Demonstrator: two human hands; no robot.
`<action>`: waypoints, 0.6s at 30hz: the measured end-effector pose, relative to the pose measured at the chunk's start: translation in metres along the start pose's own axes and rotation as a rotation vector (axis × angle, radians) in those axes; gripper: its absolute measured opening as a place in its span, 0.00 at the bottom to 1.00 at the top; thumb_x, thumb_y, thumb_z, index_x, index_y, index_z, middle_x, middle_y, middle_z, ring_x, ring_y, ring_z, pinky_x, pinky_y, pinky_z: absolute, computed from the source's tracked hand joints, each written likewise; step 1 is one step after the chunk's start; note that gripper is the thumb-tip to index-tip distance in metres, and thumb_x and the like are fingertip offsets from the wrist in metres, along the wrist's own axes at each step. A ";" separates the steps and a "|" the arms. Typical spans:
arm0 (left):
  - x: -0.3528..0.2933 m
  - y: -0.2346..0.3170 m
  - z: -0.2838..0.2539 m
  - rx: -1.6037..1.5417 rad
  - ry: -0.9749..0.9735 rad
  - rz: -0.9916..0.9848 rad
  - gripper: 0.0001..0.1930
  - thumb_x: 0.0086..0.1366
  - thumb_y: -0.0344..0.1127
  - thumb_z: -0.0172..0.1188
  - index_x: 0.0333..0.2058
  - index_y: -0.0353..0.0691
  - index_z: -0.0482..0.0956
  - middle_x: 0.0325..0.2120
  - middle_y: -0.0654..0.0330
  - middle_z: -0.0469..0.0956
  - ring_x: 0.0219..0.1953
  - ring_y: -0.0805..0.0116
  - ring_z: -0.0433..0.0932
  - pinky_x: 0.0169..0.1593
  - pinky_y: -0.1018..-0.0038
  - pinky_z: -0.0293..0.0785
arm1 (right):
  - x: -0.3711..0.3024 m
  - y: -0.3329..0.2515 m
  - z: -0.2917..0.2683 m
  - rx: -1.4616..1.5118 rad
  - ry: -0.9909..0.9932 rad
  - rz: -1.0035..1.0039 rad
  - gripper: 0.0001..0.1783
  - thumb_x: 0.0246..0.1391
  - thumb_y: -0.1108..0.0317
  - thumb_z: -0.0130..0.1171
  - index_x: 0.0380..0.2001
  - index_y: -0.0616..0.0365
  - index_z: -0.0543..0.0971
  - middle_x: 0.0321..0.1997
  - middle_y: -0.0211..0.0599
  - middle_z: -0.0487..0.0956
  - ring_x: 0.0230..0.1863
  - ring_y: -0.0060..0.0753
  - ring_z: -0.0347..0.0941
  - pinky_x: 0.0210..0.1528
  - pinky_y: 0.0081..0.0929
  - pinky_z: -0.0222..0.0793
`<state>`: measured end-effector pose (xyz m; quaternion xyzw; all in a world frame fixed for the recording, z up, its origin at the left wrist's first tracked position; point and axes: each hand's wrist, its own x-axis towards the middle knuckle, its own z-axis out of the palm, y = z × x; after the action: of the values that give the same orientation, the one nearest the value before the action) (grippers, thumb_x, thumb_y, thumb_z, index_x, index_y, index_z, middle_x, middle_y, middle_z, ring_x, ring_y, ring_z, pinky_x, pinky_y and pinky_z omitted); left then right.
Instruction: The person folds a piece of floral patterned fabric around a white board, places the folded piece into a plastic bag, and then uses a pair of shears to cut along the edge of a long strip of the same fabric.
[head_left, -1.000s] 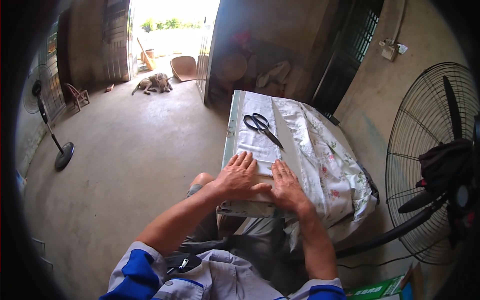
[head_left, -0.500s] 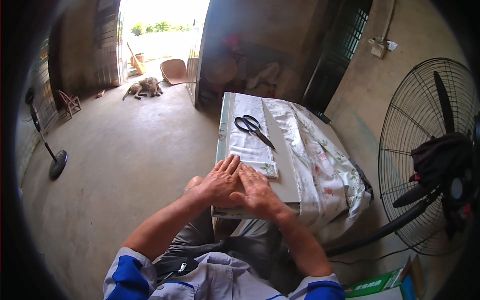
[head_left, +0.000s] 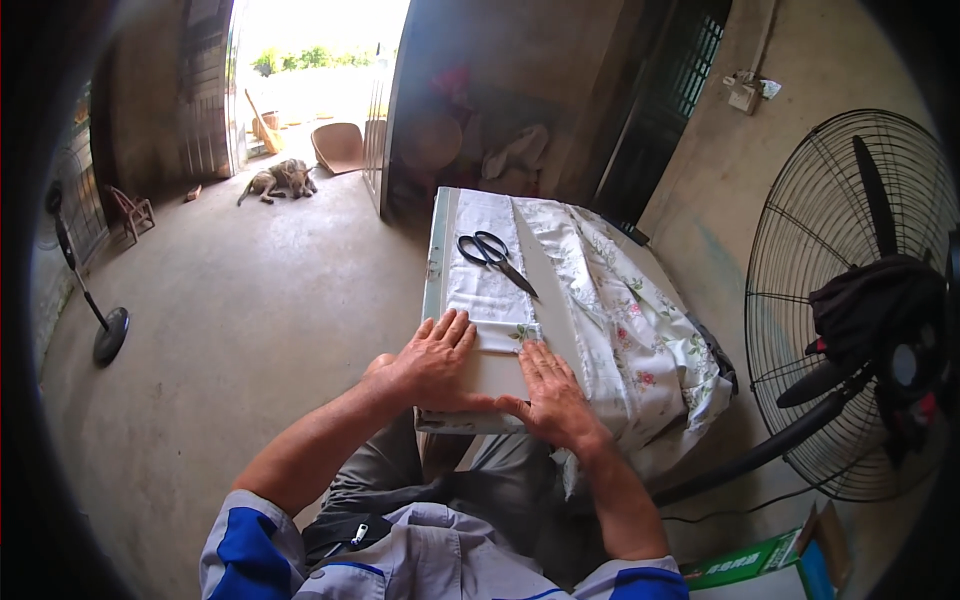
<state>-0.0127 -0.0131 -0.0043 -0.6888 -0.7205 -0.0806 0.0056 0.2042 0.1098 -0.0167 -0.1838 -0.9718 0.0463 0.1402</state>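
A strip of white floral cloth (head_left: pixel 481 290) lies lengthwise on the table (head_left: pixel 490 374), its near end folded over. My left hand (head_left: pixel 436 358) rests flat with its fingertips on the left corner of that fold. Flat as well, my right hand (head_left: pixel 552 392) has its fingertips at the fold's right corner. The two thumbs meet near the table's front edge. Black-handled scissors (head_left: pixel 497 262) lie on the cloth beyond my hands, blades pointing toward the near right. Neither hand grips anything.
A larger crumpled floral cloth (head_left: pixel 640 335) covers the table's right side and hangs over its edge. A big caged fan (head_left: pixel 850 300) stands at right, with a green box (head_left: pixel 745 565) below. At far left are a small standing fan (head_left: pixel 112 335) and a dog (head_left: pixel 278 181) lying near the doorway.
My right hand has slid right, from beside my left hand to the fold's right corner. The left hand still presses at the left corner. The view has shifted slightly.
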 end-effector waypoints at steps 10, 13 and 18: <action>0.004 0.037 0.010 -0.232 0.197 0.318 0.56 0.60 0.74 0.57 0.68 0.24 0.59 0.71 0.36 0.55 0.75 0.40 0.51 0.77 0.53 0.45 | -0.002 0.005 -0.003 0.033 0.023 -0.048 0.43 0.70 0.41 0.45 0.70 0.71 0.61 0.76 0.58 0.59 0.79 0.54 0.51 0.78 0.47 0.42; -0.001 0.037 0.013 -0.201 0.201 0.255 0.56 0.59 0.71 0.62 0.67 0.23 0.59 0.70 0.35 0.56 0.74 0.39 0.53 0.77 0.56 0.46 | 0.000 0.001 -0.006 0.048 0.010 -0.045 0.42 0.69 0.43 0.47 0.70 0.71 0.61 0.76 0.58 0.59 0.78 0.54 0.51 0.78 0.47 0.43; -0.023 0.024 0.011 -0.156 0.196 0.172 0.59 0.57 0.71 0.63 0.67 0.20 0.58 0.70 0.34 0.56 0.75 0.41 0.52 0.77 0.57 0.47 | 0.000 0.003 -0.007 0.014 -0.003 -0.039 0.42 0.70 0.43 0.47 0.70 0.71 0.62 0.76 0.58 0.60 0.78 0.54 0.52 0.78 0.48 0.44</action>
<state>0.0138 -0.0336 -0.0148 -0.7351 -0.6463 -0.2025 0.0291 0.2071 0.1134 -0.0108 -0.1640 -0.9750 0.0505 0.1408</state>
